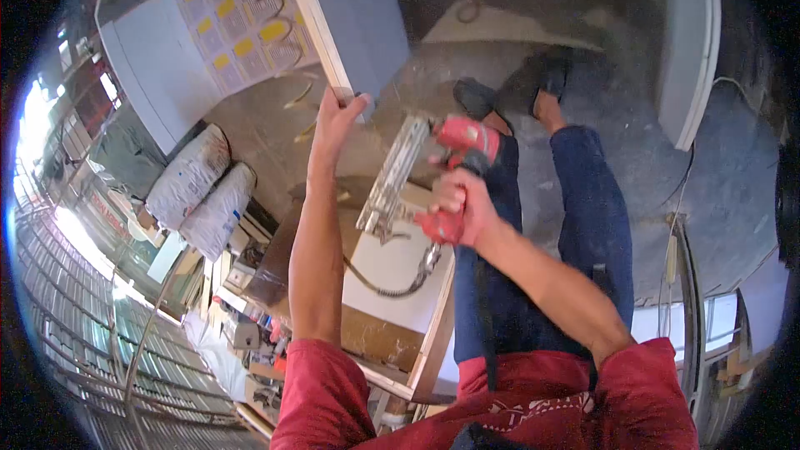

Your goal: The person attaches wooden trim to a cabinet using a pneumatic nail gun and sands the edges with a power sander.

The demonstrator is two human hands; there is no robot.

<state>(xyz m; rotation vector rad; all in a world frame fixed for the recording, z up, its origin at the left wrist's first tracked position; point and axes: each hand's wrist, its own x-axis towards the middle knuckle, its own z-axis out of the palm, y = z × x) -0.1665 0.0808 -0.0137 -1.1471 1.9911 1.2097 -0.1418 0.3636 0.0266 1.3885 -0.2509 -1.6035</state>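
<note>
My right hand (pixel 463 207) is wrapped around the grip of a red pneumatic nail gun (pixel 468 135). Its long metal magazine slants toward the left, and an air hose (pixel 398 290) hangs from the metal fitting at the handle's base. My left hand (pixel 340 121) is closed on the lower corner of a board (pixel 354 21) with a blue-grey face and a pale wooden edge. The fingers lie partly behind that edge, with the thumb on the face side. The nail gun is held apart from the board.
Below the nail gun stands a wood-framed piece with a white panel (pixel 387 271). Filled sacks (pixel 190 177) lie at left beside a printed sheet (pixel 237 12) and coiled hose (pixel 279 7). Another white-edged panel (pixel 690 50) stands at right. Cables run across the concrete floor (pixel 650 192).
</note>
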